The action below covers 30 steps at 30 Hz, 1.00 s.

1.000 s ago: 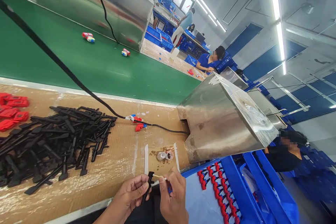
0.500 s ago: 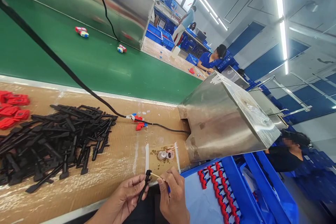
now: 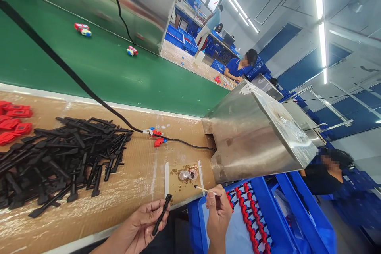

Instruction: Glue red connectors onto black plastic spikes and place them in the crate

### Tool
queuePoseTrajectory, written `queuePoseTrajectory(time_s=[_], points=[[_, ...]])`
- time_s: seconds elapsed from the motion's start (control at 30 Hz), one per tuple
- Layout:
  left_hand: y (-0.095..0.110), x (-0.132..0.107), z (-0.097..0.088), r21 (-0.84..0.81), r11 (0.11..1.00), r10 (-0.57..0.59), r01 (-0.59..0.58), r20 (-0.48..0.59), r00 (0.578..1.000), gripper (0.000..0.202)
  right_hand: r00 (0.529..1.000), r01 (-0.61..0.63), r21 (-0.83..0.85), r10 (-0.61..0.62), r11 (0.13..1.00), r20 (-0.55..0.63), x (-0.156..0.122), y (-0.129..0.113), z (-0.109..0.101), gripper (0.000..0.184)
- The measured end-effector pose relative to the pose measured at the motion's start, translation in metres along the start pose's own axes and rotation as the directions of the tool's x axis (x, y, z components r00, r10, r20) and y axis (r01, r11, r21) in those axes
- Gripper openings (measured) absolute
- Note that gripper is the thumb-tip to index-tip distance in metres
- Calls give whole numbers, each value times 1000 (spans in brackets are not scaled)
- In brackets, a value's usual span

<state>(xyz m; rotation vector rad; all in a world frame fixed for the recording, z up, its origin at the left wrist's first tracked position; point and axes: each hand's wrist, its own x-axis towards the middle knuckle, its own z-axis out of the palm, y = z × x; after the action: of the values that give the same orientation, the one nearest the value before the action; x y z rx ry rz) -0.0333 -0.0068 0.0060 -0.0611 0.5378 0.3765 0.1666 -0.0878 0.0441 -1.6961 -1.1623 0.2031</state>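
Observation:
My left hand point(image 3: 143, 224) is closed on a thin black plastic stick point(image 3: 160, 214) at the table's front edge, its knobbed end pointing up. My right hand point(image 3: 218, 212) pinches a small wooden swab point(image 3: 201, 189) with a dark tip, held apart from the black stick, to its right, over the blue tray point(image 3: 269, 214). Just beyond the swab lie two small clear caps point(image 3: 187, 174) on a stained patch of cardboard. A big heap of the same black sticks point(image 3: 59, 158) covers the left of the table.
Red parts point(image 3: 13, 123) lie at the far left. Rows of red-and-black assembled pieces point(image 3: 253, 216) fill the blue tray. A steel hood point(image 3: 256, 131) stands at right, with a black cable point(image 3: 89, 95) crossing the table. Toy cars point(image 3: 83, 29) ride the green conveyor point(image 3: 119, 71). Other workers sit behind.
My right hand has pulled the swab away from the black stick's tip and moved right, over the blue tray. The toy cars on the belt have drifted left.

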Motion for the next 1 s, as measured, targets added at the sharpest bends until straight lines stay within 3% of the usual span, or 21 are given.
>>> queuePoseTrajectory(time_s=[0.17, 0.37, 0.5, 0.67, 0.77, 1.0], points=[[3, 3, -1, -48, 996, -76, 77, 21, 997, 50, 999, 3, -1, -3, 1000, -52, 6, -2, -8, 27], [2, 7, -2, -86, 992, -92, 94, 29, 995, 51, 985, 146, -87, -137, 985, 103, -4, -21, 1, 22], [2, 8, -4, -98, 991, -86, 87, 12, 996, 51, 973, 189, -177, -161, 966, 162, -6, -27, 5, 16], [3, 7, -4, -98, 993, -68, 63, -42, 997, 52, 978, 210, -376, -190, 903, 89, 16, -9, 3, 21], [3, 5, -2, -95, 994, -52, 45, -65, 997, 51, 987, 156, -495, -123, 855, 98, 29, 8, 5, 29], [3, 1, -4, -157, 988, -20, 1, -117, 993, 51, 987, 134, -560, -58, 817, 151, 33, 40, 25, 37]])
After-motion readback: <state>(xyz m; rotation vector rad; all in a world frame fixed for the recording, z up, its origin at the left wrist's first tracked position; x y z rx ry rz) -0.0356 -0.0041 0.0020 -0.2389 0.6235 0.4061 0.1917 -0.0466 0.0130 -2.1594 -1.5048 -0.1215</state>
